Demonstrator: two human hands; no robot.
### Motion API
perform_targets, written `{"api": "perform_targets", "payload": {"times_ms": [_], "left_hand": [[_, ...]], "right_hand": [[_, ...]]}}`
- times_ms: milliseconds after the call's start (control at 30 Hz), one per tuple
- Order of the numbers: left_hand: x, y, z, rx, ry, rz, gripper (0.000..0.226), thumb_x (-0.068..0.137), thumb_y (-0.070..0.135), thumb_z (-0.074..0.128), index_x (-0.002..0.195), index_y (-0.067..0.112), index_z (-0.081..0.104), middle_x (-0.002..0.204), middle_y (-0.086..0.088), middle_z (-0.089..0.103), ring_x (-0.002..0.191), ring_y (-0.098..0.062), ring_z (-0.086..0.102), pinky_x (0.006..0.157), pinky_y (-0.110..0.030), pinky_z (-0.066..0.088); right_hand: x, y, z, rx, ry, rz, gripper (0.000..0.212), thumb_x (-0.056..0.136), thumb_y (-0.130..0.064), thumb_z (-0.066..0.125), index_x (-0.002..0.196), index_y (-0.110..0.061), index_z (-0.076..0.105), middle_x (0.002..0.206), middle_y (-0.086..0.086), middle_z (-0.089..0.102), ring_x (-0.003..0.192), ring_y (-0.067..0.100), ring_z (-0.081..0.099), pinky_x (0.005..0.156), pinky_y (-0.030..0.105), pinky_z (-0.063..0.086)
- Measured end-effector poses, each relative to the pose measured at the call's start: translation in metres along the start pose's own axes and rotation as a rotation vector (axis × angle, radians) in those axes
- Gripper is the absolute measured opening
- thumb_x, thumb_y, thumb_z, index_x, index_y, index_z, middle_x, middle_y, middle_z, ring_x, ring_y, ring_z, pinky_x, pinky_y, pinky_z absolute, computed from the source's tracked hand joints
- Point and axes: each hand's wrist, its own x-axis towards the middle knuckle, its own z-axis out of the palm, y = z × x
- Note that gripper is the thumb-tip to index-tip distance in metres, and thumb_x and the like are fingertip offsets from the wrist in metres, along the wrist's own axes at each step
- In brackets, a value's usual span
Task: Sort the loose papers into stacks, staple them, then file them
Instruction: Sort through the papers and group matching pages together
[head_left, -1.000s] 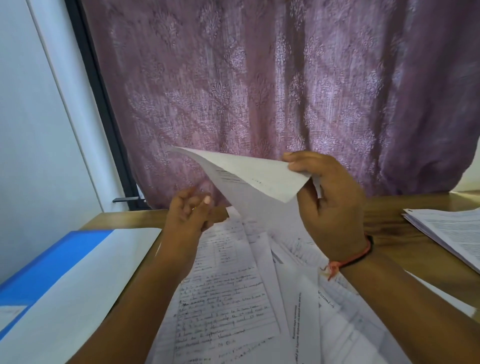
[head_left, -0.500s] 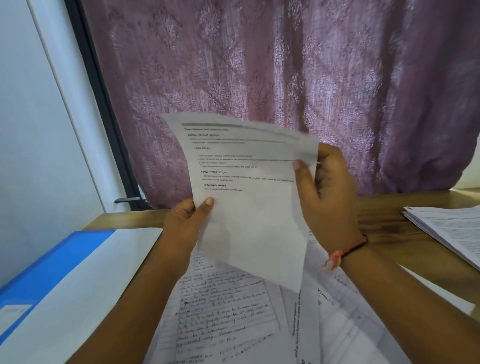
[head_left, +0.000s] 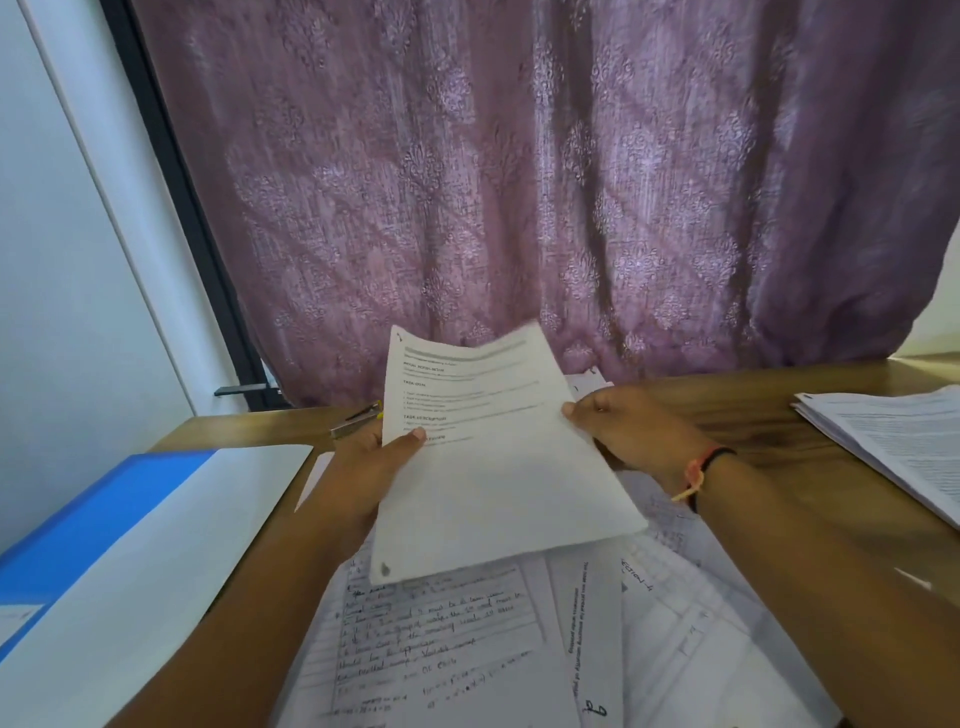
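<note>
Now, mid-sorting, left grip (head_left: 375, 470) and right grip (head_left: 626, 434) pinch the printed sheet (head_left: 493, 467); next it probably goes on the stack (head_left: 893, 447).

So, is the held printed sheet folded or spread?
Spread: left hand and right hand hold the printed sheet by its edges, whole face showing.

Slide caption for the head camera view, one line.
Left hand and right hand hold a printed sheet above loose papers on a wooden desk, blue folder at left.
</note>
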Motion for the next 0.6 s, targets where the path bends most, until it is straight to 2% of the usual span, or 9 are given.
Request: {"api": "perform_targets", "payload": {"times_ms": [33,100,167,233,300,367,433,500,600], "left_hand": [[0.002,-0.004,-0.001,0.052,0.015,0.0,0.016,0.102,0.025,0.061,0.113,0.032,0.069,0.105,0.014,0.077,0.09,-0.011,0.076,0.067,-0.025,0.06],[0.004,-0.011,-0.001,0.189,0.056,-0.024,0.013,0.102,0.03,0.06,0.11,0.032,0.07,0.108,0.011,0.076,0.089,-0.013,0.075,0.07,-0.028,0.059],[0.004,-0.014,-0.001,0.317,0.066,-0.059,0.017,0.102,0.035,0.058,0.114,0.029,0.068,0.117,0.003,0.074,0.093,-0.017,0.073,0.074,-0.031,0.058],[0.004,-0.017,0.001,0.406,0.068,-0.095,0.029,0.102,0.038,0.056,0.127,0.025,0.064,0.125,0.002,0.069,0.099,-0.02,0.069,0.082,-0.034,0.057],[0.002,-0.016,0.002,0.459,0.08,-0.104,0.037,0.103,0.04,0.054,0.136,0.023,0.058,0.126,0.006,0.063,0.102,-0.021,0.065,0.088,-0.037,0.054],[0.003,-0.019,0.002,0.471,0.081,-0.101,0.039,0.103,0.04,0.052,0.139,0.024,0.057,0.129,0.006,0.062,0.105,-0.022,0.063,0.092,-0.039,0.052],[0.004,-0.019,0.002,0.475,0.082,-0.113,0.037,0.103,0.039,0.052,0.137,0.025,0.056,0.126,0.008,0.059,0.102,-0.02,0.062,0.091,-0.039,0.051],[0.005,-0.019,0.002,0.458,0.09,-0.123,0.028,0.103,0.038,0.053,0.129,0.028,0.058,0.122,0.006,0.06,0.094,-0.016,0.064,0.088,-0.038,0.051],[0.007,-0.02,0.0,0.449,0.1,-0.135,0.026,0.102,0.036,0.057,0.124,0.024,0.065,0.127,0.001,0.068,0.101,-0.025,0.069,0.097,-0.049,0.055]], "right_hand": [[0.002,0.004,-0.004,-0.187,0.034,-0.033,0.032,0.098,-0.035,0.061,0.08,-0.008,0.064,0.077,0.003,0.069,0.072,0.021,0.063,0.073,0.036,0.054],[0.0,0.006,-0.011,-0.591,0.03,-0.077,0.029,0.1,-0.036,0.054,0.09,-0.012,0.065,0.084,-0.001,0.066,0.081,0.023,0.062,0.07,0.033,0.05],[-0.008,0.003,-0.012,-0.837,-0.144,-0.003,0.031,0.101,-0.043,0.047,0.083,-0.021,0.057,0.085,-0.005,0.057,0.085,0.02,0.056,0.061,0.025,0.037],[-0.012,0.004,-0.005,-0.911,-0.344,0.109,0.041,0.1,-0.051,0.042,0.08,-0.02,0.059,0.089,0.0,0.066,0.086,0.02,0.061,0.066,0.024,0.041],[-0.015,0.004,0.006,-0.957,-0.453,0.142,0.051,0.101,-0.055,0.036,0.096,-0.014,0.066,0.102,0.008,0.072,0.096,0.024,0.066,0.085,0.032,0.048],[-0.018,0.0,0.013,-1.01,-0.483,0.131,0.054,0.103,-0.052,0.033,0.115,-0.009,0.064,0.118,0.011,0.067,0.109,0.026,0.062,0.096,0.033,0.045],[-0.022,-0.005,0.015,-1.026,-0.48,0.113,0.056,0.104,-0.051,0.033,0.128,-0.006,0.058,0.128,0.011,0.061,0.117,0.026,0.057,0.095,0.032,0.04],[-0.023,-0.009,0.015,-1.034,-0.499,0.116,0.057,0.104,-0.051,0.033,0.132,-0.005,0.055,0.132,0.011,0.059,0.119,0.026,0.055,0.094,0.031,0.039],[-0.022,-0.01,0.011,-1.047,-0.515,0.122,0.056,0.104,-0.05,0.035,0.13,-0.005,0.056,0.13,0.011,0.06,0.115,0.025,0.056,0.088,0.029,0.037]]}}
